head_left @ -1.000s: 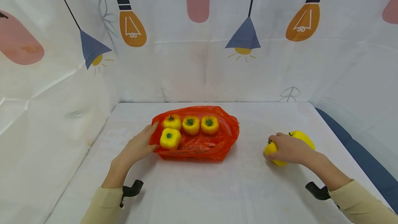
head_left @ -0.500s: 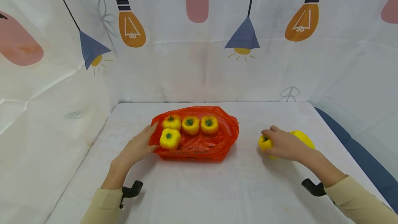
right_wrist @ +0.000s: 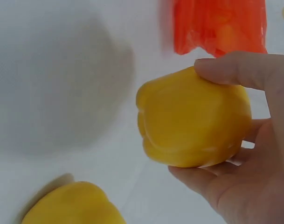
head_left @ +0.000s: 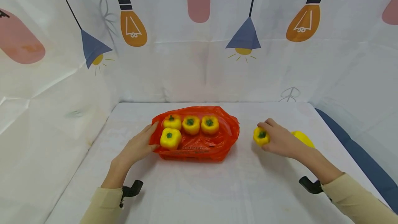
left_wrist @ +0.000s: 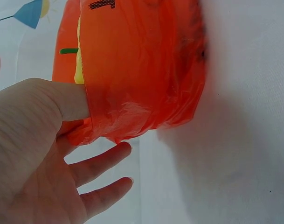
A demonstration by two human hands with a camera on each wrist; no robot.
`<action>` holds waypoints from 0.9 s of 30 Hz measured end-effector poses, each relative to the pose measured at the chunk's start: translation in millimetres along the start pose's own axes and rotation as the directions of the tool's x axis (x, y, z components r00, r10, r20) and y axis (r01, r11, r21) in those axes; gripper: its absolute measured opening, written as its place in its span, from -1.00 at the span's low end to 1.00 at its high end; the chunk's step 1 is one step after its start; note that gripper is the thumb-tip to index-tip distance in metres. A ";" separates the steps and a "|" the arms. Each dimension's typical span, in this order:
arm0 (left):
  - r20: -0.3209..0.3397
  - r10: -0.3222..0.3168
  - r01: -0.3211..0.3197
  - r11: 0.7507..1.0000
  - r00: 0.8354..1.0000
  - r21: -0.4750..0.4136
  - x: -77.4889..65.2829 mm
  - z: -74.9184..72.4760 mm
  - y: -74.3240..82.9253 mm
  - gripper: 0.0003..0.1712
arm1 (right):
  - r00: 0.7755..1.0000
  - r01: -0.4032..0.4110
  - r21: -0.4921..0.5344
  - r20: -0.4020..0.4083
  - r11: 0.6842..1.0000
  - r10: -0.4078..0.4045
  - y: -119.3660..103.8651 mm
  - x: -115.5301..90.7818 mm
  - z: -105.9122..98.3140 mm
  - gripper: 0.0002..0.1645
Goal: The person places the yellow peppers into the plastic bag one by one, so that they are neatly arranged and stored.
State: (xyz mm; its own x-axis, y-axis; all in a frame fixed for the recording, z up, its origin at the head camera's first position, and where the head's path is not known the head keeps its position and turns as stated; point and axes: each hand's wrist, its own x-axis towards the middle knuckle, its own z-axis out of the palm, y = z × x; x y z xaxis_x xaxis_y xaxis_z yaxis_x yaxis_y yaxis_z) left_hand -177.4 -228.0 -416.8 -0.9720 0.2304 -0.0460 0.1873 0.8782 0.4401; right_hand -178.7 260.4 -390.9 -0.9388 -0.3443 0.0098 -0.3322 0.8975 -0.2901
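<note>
A red plastic bag (head_left: 227,132) sits with its mouth open upward, and several yellow bell peppers with green stems (head_left: 170,138) stand inside it. My left hand (head_left: 136,147) holds the bag's left rim; in the left wrist view its thumb goes inside the mouth while two fingers (left_wrist: 107,193) stretch outside. To the right of the bag, my right hand (head_left: 281,141) grips a yellow bell pepper (right_wrist: 193,121) between thumb and fingers, raised above the table. Another yellow pepper (head_left: 302,138) lies behind that hand, partly covered by it.
The white table (head_left: 205,193) carries the bag and the pepper. White sheeting (head_left: 186,75) printed with lamps and bulbs closes off the back and sides. A dark blue surface (head_left: 360,148) borders the table's right edge.
My right hand has lifted the gripped pepper off the table and carried it left toward the bag, away from the other pepper. The left hand and the bag have stayed in place.
</note>
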 end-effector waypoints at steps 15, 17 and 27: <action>-0.004 0.002 -0.002 1.000 1.000 0.005 -0.5 -0.8 0.4 0.00 | 0.993 0.045 0.011 -0.110 0.999 -0.044 -12.4 7.1 -2.9 -0.20; -0.003 0.001 -0.001 1.000 1.000 0.004 -0.1 -0.5 -0.2 -0.01 | 0.991 0.052 0.015 -0.125 0.999 -0.050 -13.8 7.7 -2.9 -0.20; 0.000 0.007 -0.007 1.000 1.000 0.014 0.5 -2.3 0.9 -0.02 | 0.968 0.151 0.049 -0.209 0.987 -0.138 -21.5 9.4 -5.5 -0.16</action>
State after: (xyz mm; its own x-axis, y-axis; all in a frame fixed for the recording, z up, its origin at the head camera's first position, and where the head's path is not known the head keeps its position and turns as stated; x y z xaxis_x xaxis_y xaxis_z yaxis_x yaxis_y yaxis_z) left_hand -178.1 -228.0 -414.3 -0.9708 0.2360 -0.0426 0.1957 0.8823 0.4281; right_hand -180.9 239.4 -379.3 -0.8822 -0.3995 0.2494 -0.4654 0.8206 -0.3318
